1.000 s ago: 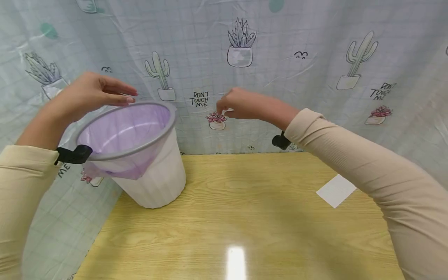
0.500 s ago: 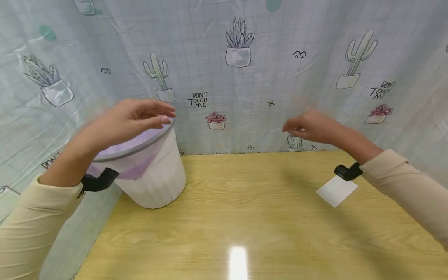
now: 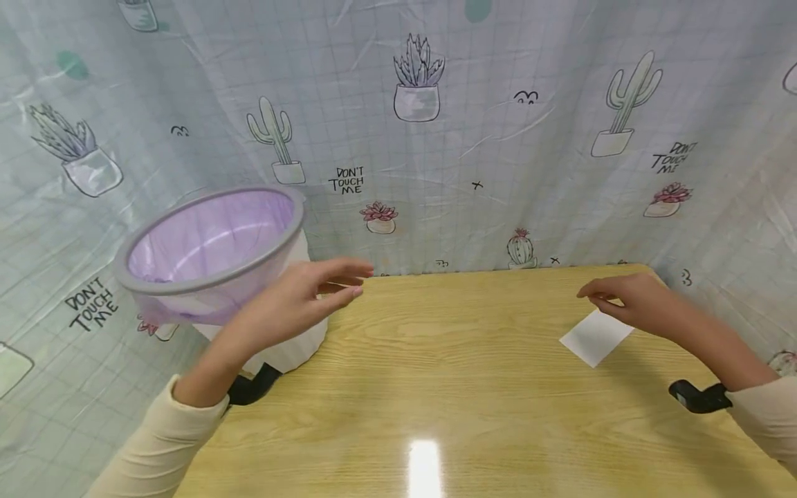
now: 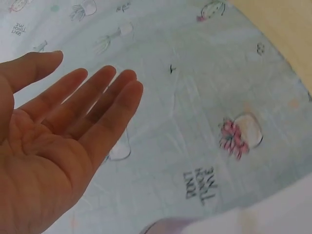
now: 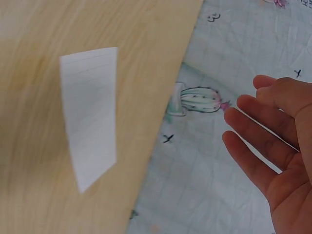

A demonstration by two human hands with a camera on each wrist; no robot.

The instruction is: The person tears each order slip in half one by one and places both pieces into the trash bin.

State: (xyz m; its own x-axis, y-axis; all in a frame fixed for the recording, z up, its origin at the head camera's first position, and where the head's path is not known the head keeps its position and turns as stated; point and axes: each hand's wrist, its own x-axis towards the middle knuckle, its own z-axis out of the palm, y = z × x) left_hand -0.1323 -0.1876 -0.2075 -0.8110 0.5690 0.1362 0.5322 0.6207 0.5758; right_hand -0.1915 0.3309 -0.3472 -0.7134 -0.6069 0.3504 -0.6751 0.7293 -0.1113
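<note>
My left hand (image 3: 295, 301) hovers in front of the bin's right side in the head view, fingers loosely extended and holding nothing; the left wrist view shows its bare palm. Behind it stands a white bin (image 3: 305, 349) with a grey rim (image 3: 208, 280), lined with a translucent purple bag (image 3: 212, 232) folded over the edge. On the right, my right hand (image 3: 641, 301) is above a small white sheet of paper (image 3: 594, 339), its fingers relaxed and apart from it. That same sheet (image 5: 92, 117) lies flat on the wood in the right wrist view.
A wood-grain table (image 3: 436, 373) spreads below both hands. Around its back and sides hangs a pale curtain (image 3: 473, 138) printed with cacti and lettering. The bin occupies the table's back left corner.
Both hands have come down and rightward: the left from over the bin's rim to in front of it, the right from the middle to over the paper. Bin and paper stay put.
</note>
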